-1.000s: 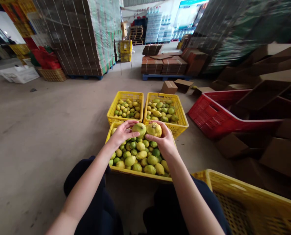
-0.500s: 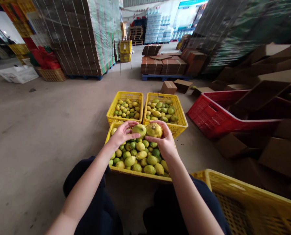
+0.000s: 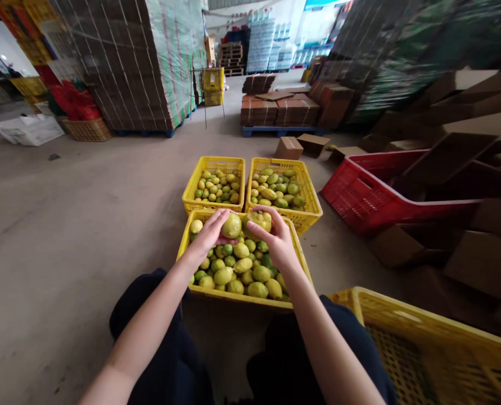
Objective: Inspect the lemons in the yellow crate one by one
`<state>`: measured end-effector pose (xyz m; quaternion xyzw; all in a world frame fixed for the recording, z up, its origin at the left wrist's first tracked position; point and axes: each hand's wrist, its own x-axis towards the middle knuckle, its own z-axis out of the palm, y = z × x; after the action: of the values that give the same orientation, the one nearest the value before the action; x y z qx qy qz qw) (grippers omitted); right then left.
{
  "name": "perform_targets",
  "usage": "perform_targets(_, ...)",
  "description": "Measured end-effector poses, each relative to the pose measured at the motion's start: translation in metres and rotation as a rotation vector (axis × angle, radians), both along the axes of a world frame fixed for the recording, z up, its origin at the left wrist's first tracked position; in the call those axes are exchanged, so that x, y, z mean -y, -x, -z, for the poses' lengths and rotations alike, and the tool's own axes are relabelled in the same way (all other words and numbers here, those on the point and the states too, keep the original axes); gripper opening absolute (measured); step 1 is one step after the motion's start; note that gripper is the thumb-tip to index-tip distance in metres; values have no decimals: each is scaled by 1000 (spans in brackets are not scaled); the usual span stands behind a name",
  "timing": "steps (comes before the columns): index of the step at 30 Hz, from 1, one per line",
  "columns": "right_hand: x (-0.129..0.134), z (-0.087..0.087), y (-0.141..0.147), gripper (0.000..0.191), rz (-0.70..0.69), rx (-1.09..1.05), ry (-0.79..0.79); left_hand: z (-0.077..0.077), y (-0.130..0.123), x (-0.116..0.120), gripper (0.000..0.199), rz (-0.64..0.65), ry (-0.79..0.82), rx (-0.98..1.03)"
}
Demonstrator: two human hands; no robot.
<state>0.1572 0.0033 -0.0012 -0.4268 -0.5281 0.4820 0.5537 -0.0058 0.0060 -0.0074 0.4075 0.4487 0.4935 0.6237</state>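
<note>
Over the nearest yellow crate [image 3: 242, 301], both hands hold up fruit side by side. My left hand [image 3: 211, 232] is closed round a smooth yellow-green lemon [image 3: 232, 226]. In my right hand [image 3: 279, 236] is a bigger, ribbed lemon [image 3: 258, 223], gripped with the thumb across its near side. The two fruits are close together; whether they touch I cannot tell. Beneath them the crate is filled with loose green and yellow lemons [image 3: 242, 265], some hidden by my hands.
Behind stand two more yellow crates of fruit, a left one [image 3: 186, 194] and a right one [image 3: 315, 205]. A red crate [image 3: 347, 194] with cardboard is on the right, beside piled boxes [image 3: 482, 264]. Another yellow crate [image 3: 436, 332] is by my right knee. Wrapped pallet stacks [image 3: 119, 67] rise farther back.
Both lemons have turned in my fingers. The ribbed one now shows its side rather than its stem end, and both hands have shifted slightly left.
</note>
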Motion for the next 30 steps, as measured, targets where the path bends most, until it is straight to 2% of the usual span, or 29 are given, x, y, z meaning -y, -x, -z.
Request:
perform_targets(4, -1, -2, 5, 41, 31, -150, 248, 2, -3, -4, 37, -10, 159, 1)
perform_targets(7, -2, -3, 4, 41, -72, -268, 433, -1, -3, -5, 47, -8, 265, 27)
perform_targets(10, -5, -1, 3, 34, -179, -339, 547, -5, -2, -7, 51, -22, 316, 85)
perform_targets(14, -9, 0, 2, 30, -227, -367, 680, -3, -1, -8, 51, 5, 363, 177)
perform_targets(21, -8, -6, 3, 47, -277, -417, 764, 0, -3, -7, 56, 37, 397, 189)
perform_targets(26, -9, -1, 1, 49, -308, -431, 760, -1, -5, -5, 53, 23, 417, 233)
perform_targets(28, -11, 2, 0, 47, -318, -439, 738, 0, -7, -4, 49, -1, 388, 249)
perform_targets(30, -11, 3, -1, 43, -303, -434, 679, 1, -8, -1, 39, -83, 287, 247)
